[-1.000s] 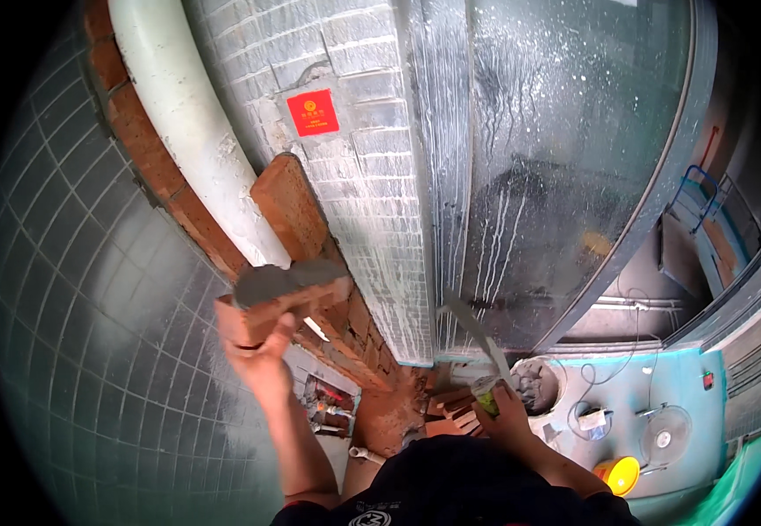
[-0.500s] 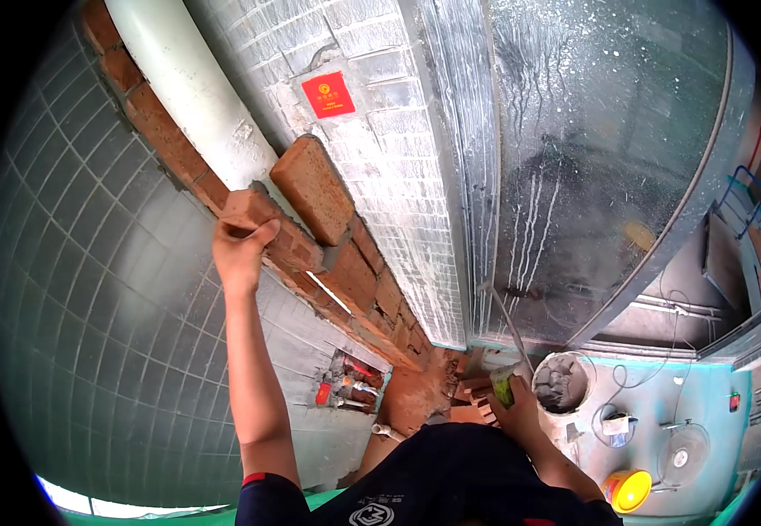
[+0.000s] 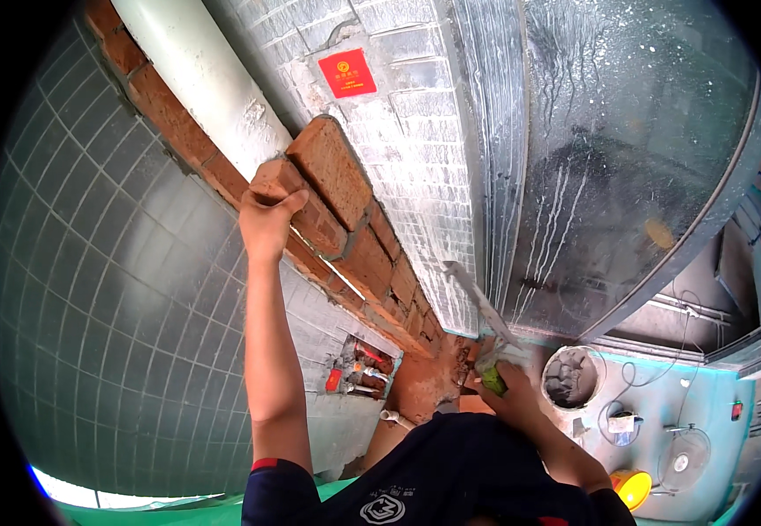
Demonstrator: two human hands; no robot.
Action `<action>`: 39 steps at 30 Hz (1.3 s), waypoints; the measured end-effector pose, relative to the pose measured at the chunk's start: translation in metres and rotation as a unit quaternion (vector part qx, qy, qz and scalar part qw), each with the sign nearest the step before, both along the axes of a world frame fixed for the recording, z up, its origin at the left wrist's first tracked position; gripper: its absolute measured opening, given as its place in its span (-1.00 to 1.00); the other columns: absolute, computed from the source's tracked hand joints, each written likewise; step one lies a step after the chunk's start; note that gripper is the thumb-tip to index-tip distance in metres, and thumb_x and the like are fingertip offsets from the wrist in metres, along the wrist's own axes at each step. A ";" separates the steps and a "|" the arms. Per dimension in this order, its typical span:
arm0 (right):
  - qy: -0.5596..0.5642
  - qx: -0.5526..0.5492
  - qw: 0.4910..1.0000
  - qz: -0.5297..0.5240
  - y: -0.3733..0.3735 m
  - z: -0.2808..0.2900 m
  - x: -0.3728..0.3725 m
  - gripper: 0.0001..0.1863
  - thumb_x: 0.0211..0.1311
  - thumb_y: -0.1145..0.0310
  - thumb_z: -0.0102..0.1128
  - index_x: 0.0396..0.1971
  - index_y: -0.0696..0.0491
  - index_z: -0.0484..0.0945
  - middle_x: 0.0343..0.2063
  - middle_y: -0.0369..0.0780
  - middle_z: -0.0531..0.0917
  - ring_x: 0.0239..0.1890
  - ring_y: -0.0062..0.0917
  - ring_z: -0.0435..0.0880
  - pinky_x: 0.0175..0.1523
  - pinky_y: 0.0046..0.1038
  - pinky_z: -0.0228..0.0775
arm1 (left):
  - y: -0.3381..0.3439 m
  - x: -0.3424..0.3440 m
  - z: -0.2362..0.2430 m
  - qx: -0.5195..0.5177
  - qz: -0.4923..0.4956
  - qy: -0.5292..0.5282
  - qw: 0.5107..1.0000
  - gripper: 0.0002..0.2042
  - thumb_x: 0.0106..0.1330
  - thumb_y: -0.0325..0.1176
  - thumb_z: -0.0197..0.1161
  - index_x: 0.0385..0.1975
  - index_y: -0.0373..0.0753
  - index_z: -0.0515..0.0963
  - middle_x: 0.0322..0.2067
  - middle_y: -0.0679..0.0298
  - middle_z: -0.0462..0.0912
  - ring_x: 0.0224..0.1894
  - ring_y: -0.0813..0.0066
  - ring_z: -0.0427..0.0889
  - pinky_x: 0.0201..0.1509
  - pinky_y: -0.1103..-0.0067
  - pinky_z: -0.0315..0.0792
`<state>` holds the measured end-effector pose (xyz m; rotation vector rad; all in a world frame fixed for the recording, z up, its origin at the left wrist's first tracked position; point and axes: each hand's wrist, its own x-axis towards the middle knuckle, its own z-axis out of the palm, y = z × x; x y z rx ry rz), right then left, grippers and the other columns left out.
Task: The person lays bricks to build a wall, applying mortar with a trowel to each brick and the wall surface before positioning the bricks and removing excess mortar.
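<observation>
Beside the white pipe [image 3: 214,88], lower brick courses [image 3: 367,265] look laid; your left hand [image 3: 265,230] pinches another brick [image 3: 317,224], unreleased; right hand [image 3: 517,400] clasps a green-handled tool [image 3: 482,306].

1. a red square sign [image 3: 359,86] on the pale block wall [image 3: 411,149]: a round gold emblem [image 3: 342,67] sits above short rows of small gold characters [image 3: 351,85].
2. the person's dark shirt [image 3: 459,456]: a white roundish logo [image 3: 383,509], and just above it small white characters [image 3: 398,490], too tiny to make out.
</observation>
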<state>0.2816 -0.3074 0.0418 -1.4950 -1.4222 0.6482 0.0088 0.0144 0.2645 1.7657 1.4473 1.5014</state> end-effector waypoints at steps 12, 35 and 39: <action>0.039 -0.045 0.983 0.174 0.053 -0.013 -0.056 -0.39 0.12 0.13 0.34 0.05 0.25 0.45 -0.08 0.08 0.57 -0.06 -0.04 0.58 0.01 -0.24 0.41 | 0.006 -0.012 0.000 -0.046 -0.003 0.009 0.999 -0.57 -0.07 -0.30 0.56 -0.29 -0.40 0.51 -0.34 0.21 0.66 -0.29 0.48 0.61 -0.15 0.58 0.49; 0.081 -0.012 0.992 0.098 0.061 0.012 -0.069 -0.52 0.12 0.29 0.37 -0.02 0.22 0.47 -0.22 -0.09 0.57 -0.19 -0.46 0.53 -0.02 -0.42 0.38 | 0.001 -0.013 -0.004 -0.026 -0.060 0.032 0.997 -0.45 -0.05 -0.31 0.57 -0.13 -0.47 0.45 -0.21 0.10 0.65 -0.19 0.39 0.64 -0.07 0.55 0.51; 0.064 -0.042 0.992 0.096 0.061 0.008 -0.071 -0.51 0.11 0.30 0.36 0.00 0.21 0.47 -0.24 -0.05 0.58 -0.22 -0.41 0.55 -0.03 -0.40 0.40 | -0.002 -0.010 -0.002 -0.027 -0.086 0.005 0.996 -0.46 -0.05 -0.37 0.58 -0.14 -0.48 0.45 -0.21 0.09 0.65 -0.18 0.38 0.64 -0.06 0.55 0.52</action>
